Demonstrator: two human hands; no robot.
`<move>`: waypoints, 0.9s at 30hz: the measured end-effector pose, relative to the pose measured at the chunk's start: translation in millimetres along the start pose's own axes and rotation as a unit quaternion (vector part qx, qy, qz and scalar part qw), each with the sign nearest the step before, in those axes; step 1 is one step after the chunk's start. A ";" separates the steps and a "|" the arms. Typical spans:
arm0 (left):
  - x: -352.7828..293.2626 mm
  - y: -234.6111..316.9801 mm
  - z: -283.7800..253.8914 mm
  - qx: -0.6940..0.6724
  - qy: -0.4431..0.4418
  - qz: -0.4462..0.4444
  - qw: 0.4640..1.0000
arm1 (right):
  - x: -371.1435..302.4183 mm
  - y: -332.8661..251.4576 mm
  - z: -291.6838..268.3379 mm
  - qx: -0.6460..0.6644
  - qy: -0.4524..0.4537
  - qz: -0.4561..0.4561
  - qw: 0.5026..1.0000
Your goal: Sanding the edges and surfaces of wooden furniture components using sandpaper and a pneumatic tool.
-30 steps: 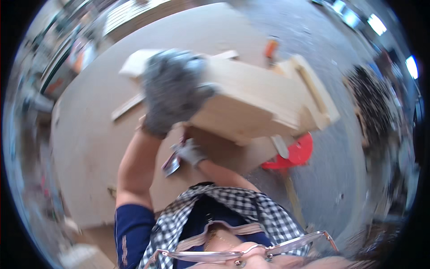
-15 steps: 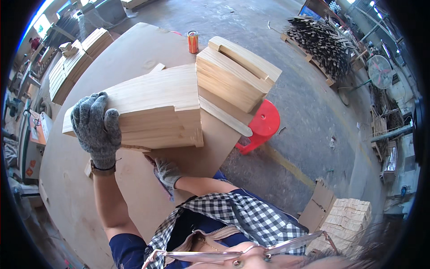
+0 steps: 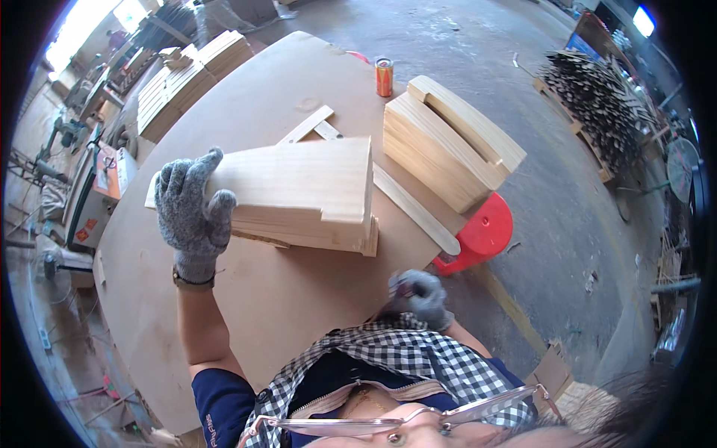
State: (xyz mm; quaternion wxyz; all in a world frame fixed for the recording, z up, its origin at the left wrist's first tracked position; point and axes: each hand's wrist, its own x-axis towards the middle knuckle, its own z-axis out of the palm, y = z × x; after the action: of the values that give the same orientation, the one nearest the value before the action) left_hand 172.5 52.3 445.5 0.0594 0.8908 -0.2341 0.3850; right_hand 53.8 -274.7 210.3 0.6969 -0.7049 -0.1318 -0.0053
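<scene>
Two boxy wooden pieces [image 3: 299,175], one long slat [image 3: 415,210], one orange can [image 3: 384,78], one red stool [image 3: 489,228]

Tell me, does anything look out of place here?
The orange can does, slightly: it stands upright near the table's edge, looking like a drink among wooden pieces. I see no spill.

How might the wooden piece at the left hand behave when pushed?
The wooden piece looks stiff, showing no sag. Flat faces should keep it from rolling. Being bulkier than the left hand, it may feel heavy.

Orange can [image 3: 384,79], red stool [image 3: 487,228], fan [image 3: 682,170]
</scene>
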 end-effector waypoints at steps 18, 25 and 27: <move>154.4 -6.6 165.7 -0.004 -0.191 -0.297 0.935 | 413.4 206.5 -61.6 -0.191 -0.399 0.215 0.871; 120.5 5.0 152.2 0.097 -0.107 -0.373 0.917 | 361.1 207.6 -52.0 -0.125 -0.366 0.310 0.869; 120.3 5.5 151.2 0.053 -0.079 -0.380 0.920 | 349.4 203.7 -45.9 -0.086 -0.340 0.355 0.866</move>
State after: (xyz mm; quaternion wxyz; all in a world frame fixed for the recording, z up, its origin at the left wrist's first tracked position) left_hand 340.9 -40.4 425.6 0.1353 0.9419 0.1392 0.2741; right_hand 438.5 -256.2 78.5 0.5002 -0.7194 -0.1001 0.4715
